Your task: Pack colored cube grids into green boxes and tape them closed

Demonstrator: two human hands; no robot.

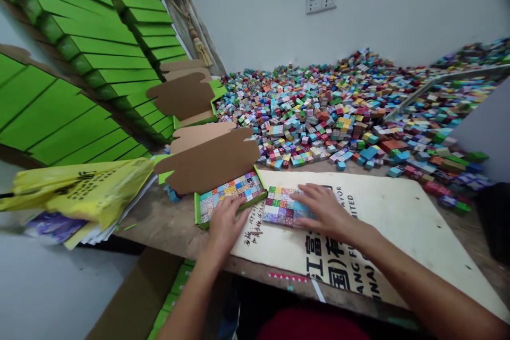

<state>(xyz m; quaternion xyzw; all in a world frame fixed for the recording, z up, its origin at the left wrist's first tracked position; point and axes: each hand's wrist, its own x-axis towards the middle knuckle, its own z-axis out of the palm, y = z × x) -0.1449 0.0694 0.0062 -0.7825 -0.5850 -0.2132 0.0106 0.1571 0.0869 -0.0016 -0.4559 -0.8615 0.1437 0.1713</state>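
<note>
My left hand (227, 221) rests with its fingers apart at the near edge of an open green box (196, 212), over the rows of small patterned blocks (235, 187) inside it. The box's brown cardboard lid (211, 156) stands up at the back. Beside the box, a flat rectangle of colourful patterned blocks (279, 204) lies on a cream printed sheet (382, 207). Spread over the right part of that rectangle is my right hand (324, 210), its fingers stretched out and touching the blocks. Part of the rectangle is hidden under this hand.
A large heap of small colourful blocks (319, 101) covers the table's back against the wall. Stacked green boxes (99, 53) rise at the left. Another open box (187, 95) stands behind mine. A yellow bag (87, 191) lies at the table's left edge. A metal bar (438, 82) crosses the heap.
</note>
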